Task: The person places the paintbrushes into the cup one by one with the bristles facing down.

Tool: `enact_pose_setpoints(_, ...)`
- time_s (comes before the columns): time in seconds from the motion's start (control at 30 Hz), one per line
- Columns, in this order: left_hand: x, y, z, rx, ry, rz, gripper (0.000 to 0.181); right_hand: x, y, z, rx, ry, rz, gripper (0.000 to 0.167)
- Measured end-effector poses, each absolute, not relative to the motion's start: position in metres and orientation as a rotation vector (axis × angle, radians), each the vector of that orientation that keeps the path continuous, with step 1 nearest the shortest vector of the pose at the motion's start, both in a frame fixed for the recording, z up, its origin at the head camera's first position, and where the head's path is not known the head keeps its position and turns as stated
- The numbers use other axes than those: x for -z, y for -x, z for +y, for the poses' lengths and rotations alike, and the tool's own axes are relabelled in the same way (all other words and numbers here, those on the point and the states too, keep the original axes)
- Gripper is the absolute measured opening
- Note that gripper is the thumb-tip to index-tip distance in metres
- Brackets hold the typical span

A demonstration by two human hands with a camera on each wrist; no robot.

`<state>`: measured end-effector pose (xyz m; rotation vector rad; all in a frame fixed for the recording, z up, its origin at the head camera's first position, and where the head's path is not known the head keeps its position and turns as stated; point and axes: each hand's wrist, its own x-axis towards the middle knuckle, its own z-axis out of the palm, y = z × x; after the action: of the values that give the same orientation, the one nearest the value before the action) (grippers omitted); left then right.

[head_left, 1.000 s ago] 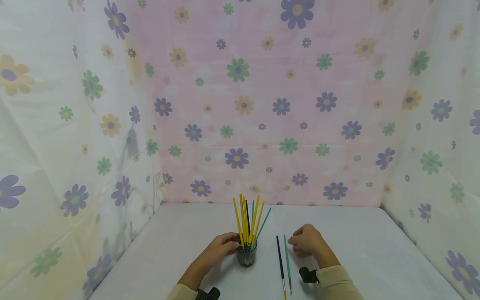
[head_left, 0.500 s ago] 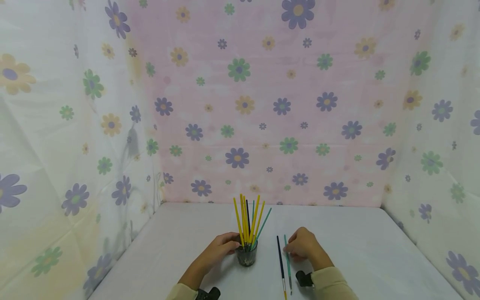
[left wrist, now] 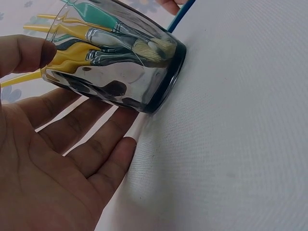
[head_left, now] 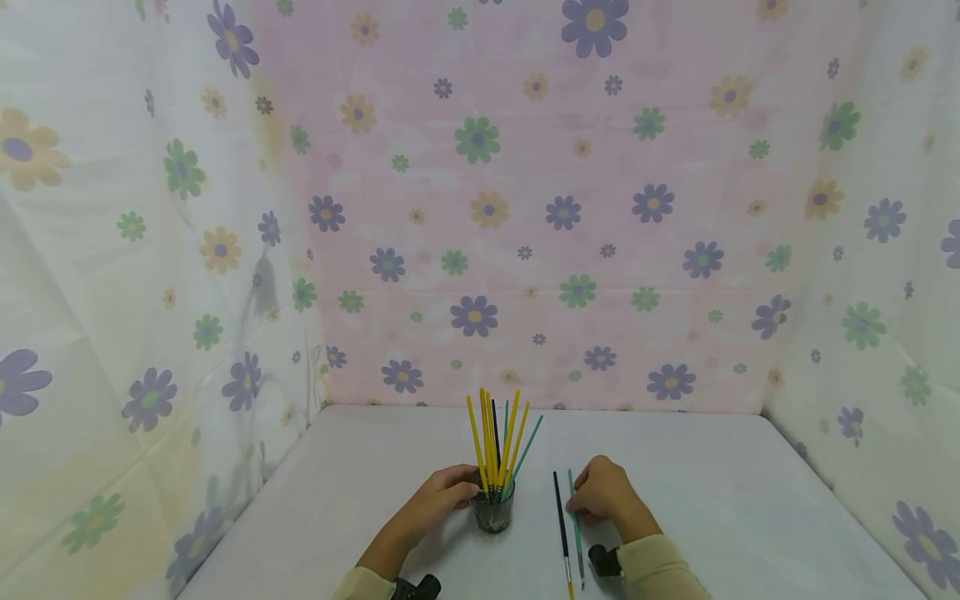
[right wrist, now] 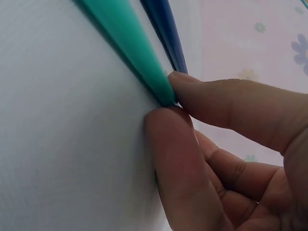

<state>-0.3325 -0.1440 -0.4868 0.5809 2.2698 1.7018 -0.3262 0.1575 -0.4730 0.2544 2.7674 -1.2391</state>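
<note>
A dark clear glass (head_left: pixel 492 518) stands on the table with several paintbrushes (head_left: pixel 510 442) in it, yellow, teal and navy, bristles down. My left hand (head_left: pixel 438 502) holds the glass from the left; in the left wrist view the thumb lies at the rim and the fingers (left wrist: pixel 101 139) against the other side. To the right, a teal paintbrush (head_left: pixel 578 546) and a navy paintbrush (head_left: pixel 562 525) lie side by side, handles pointing away. My right hand (head_left: pixel 609 493) pinches the teal handle (right wrist: pixel 132 48) between thumb and index finger; the navy handle (right wrist: pixel 166 29) lies just beyond.
The white table (head_left: pixel 375 450) ends at a flower-printed pink cloth (head_left: pixel 525 350) at the back. Similar pale cloths hang on the left (head_left: pixel 90 333) and right (head_left: pixel 885 358). A dark camera (head_left: pixel 604 560) sits on the right wrist.
My right hand has moved left and slightly toward me, from beside the teal paintbrush onto its handle. My left hand, the glass and the lying brushes have stayed in place.
</note>
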Motion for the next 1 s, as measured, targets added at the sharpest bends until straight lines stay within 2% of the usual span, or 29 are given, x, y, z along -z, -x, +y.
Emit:
enact_pose_setpoints(0.4, 0.484, 0.331, -0.143, -1.689, -0.557, 2.281, 0.048, 0.478, 0.33, 0.168, 1.33, -0.268, 2.691, 0.025)
enact_pose_setpoints(1.0, 0.484, 0.332, -0.143, -1.703, -0.558, 2.272, 0.047, 0.477, 0.331, 0.183, 1.581, -0.287, 2.594, 0.039)
